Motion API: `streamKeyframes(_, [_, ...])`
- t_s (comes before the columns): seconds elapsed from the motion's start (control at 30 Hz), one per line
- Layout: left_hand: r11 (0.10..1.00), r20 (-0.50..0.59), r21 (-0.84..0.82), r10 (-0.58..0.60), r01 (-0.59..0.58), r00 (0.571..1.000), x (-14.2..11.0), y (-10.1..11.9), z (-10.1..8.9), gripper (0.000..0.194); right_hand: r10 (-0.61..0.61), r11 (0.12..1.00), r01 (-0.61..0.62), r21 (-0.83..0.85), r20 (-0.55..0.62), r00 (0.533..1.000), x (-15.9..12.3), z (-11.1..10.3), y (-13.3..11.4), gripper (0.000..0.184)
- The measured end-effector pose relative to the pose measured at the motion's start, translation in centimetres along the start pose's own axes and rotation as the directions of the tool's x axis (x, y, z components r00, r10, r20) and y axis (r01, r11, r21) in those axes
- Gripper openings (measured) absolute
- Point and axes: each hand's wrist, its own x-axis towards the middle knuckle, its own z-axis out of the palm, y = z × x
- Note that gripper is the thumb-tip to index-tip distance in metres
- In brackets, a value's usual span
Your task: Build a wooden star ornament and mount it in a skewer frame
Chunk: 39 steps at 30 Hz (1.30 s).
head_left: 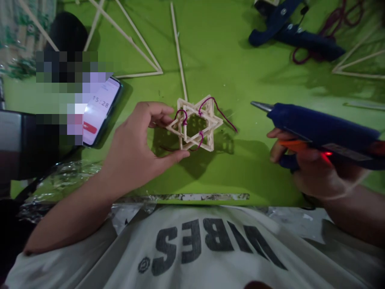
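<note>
A small star-shaped frame of pale wooden sticks (197, 122), with purple wire looped through it, rests on the green table top (228, 64). My left hand (138, 140) pinches its left side between thumb and fingers. My right hand (306, 164) is wrapped round the handle of a blue glue gun (319, 128), with a finger by the orange trigger. The gun's metal nozzle points left at the star, a short gap away.
A phone (100, 110) with a lit timer screen lies to the left. Stick triangles (132, 44) and a single long stick (179, 50) lie at the back. A second blue glue gun (293, 32) with a dark red cord lies at the back right. Foil lines the near edge.
</note>
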Motion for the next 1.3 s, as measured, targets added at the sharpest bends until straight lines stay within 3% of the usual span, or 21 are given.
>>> streamKeyframes(0.07, [0.999,0.004,-0.006,-0.036,0.036,0.999,0.0,0.1,0.1,0.093,-0.142,0.989,0.143,0.040,-0.040,0.989,0.8,0.5,0.1,0.019])
streamKeyframes(0.17, [0.994,0.026,-0.020,-0.103,0.103,0.994,0.3,0.5,0.0,0.093,-0.172,0.977,0.179,0.116,-0.072,0.982,1.7,1.0,-0.4,0.022])
streamKeyframes(0.3, [0.987,0.072,0.015,-0.163,0.162,0.984,0.6,0.8,-0.2,0.083,-0.065,0.980,0.082,0.183,-0.096,0.993,1.8,1.2,-1.6,0.028])
streamKeyframes(0.43, [0.983,0.078,0.028,-0.184,0.182,0.980,0.8,0.3,-0.1,0.077,0.064,0.992,-0.066,0.109,0.017,0.998,0.9,1.2,-2.4,0.043])
streamKeyframes(0.73, [0.976,0.039,0.019,-0.220,0.219,0.975,1.4,-0.3,0.4,0.082,0.180,0.982,-0.186,0.043,0.103,0.978,0.1,1.6,-1.7,0.052])
streamKeyframes(0.97, [0.964,0.078,-0.056,-0.254,0.259,0.964,1.2,-0.5,0.3,0.111,0.174,0.981,-0.184,0.055,0.158,0.972,0.8,2.2,-1.5,0.056])
streamKeyframes(1.03, [0.972,0.052,-0.075,-0.220,0.223,0.974,1.2,-1.1,0.4,0.115,0.184,0.979,-0.195,0.051,0.172,0.968,0.9,2.1,-1.5,0.058])
streamKeyframes(1.17, [0.998,-0.109,-0.059,-0.020,0.014,0.994,1.5,-2.7,0.6,0.124,0.213,0.974,-0.222,0.036,0.164,0.963,0.7,1.8,-1.6,0.061])
streamKeyframes(1.3, [0.998,-0.015,0.040,0.044,-0.043,0.999,1.8,-2.6,0.2,0.123,0.198,0.980,-0.200,-0.003,0.163,0.967,0.4,1.5,-1.3,0.057])
